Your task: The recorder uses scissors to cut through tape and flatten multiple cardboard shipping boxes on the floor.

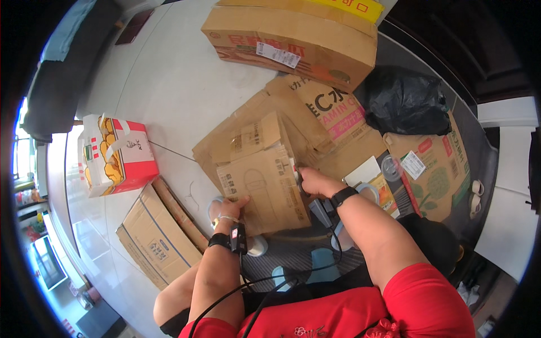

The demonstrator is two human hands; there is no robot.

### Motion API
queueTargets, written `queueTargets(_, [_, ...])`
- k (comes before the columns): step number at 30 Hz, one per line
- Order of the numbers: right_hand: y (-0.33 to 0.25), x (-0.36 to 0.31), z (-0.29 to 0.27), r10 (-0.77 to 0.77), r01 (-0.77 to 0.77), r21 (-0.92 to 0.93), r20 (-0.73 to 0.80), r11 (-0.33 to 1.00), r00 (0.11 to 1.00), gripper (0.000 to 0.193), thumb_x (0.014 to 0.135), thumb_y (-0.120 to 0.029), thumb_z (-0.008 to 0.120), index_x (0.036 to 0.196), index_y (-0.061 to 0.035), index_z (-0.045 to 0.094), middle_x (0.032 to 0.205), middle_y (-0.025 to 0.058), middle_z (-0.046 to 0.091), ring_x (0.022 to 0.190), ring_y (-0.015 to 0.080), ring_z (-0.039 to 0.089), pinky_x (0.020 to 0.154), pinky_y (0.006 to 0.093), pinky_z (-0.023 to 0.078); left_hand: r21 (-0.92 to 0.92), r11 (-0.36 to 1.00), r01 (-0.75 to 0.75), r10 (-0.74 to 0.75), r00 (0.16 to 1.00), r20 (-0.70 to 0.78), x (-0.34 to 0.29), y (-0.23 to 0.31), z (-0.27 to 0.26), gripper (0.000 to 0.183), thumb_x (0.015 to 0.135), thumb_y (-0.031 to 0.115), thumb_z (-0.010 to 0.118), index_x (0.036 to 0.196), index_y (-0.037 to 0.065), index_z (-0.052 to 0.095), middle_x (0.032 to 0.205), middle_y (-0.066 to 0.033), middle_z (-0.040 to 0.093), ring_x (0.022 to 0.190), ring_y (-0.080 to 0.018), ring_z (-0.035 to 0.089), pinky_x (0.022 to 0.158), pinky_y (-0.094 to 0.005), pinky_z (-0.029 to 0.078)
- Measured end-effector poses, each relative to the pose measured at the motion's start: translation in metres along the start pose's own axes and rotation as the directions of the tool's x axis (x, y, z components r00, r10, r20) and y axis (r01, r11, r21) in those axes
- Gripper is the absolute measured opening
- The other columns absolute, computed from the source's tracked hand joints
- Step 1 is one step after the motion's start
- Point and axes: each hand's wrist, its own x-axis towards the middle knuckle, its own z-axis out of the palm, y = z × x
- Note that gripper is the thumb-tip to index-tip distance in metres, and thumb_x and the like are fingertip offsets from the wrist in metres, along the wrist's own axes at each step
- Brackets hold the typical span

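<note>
A brown cardboard box (259,188) with a printed oval outline stands tilted in front of me, its taped flap (255,138) at the far end. At its near left edge, my left hand (234,208) grips the cardboard, thumb lying on the printed face. My right hand (314,181) is closed at the box's right edge. A small red and white bit shows by its fingers; what it holds is too hidden to name. Beneath the box lie flattened cardboard sheets (332,146).
Beyond stands a large carton (293,48); right of it sits a black plastic bag (403,98). Flattened green-printed cardboard (431,174) lies at right. Leftward are a red and white food box (132,155) and folded cardboard (160,239). Dark cables (282,280) hang from my wrists.
</note>
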Motion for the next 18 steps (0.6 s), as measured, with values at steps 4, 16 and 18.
queueTargets(4, [0.007,0.013,0.006,-0.109,0.081,-0.352,-0.059,0.932,0.992,0.045,0.072,-0.003,0.049,0.116,-0.0054,0.049,0.107,0.0217,0.056,0.101,0.0353,0.054,0.08,0.0368,0.044,0.233,0.971,0.049,-0.03,0.996,-0.084,0.0,0.005,0.0,0.055,0.065,0.047,0.071,0.094,0.001,0.065,0.084,-0.0108,0.066,0.074,-0.0209,0.063,0.067,-0.0306,0.048])
queueTargets(16, [0.008,0.0,-0.009,-0.157,0.176,0.453,-0.08,0.874,0.984,0.026,0.076,-0.016,0.065,0.096,-0.0007,0.058,0.084,0.0086,0.062,0.07,0.0166,0.059,0.062,0.0296,0.048,-0.096,0.993,0.066,-0.075,0.993,-0.092,-0.022,0.024,0.008,0.062,0.059,0.049,0.074,0.092,-0.003,0.063,0.082,-0.0127,0.065,0.072,-0.0244,0.063,0.066,-0.0314,0.049])
queueTargets(18, [0.009,0.004,0.001,-0.216,0.242,0.144,-0.175,0.96,0.961,0.027,0.076,-0.018,0.064,0.096,0.0,0.058,0.085,0.0124,0.062,0.074,0.0203,0.06,0.064,0.0324,0.048,-0.11,0.994,-0.022,0.008,0.992,-0.126,-0.007,0.008,0.017,0.058,0.06,0.042,0.076,0.093,-0.004,0.062,0.084,-0.013,0.065,0.072,-0.023,0.063,0.064,-0.031,0.049])
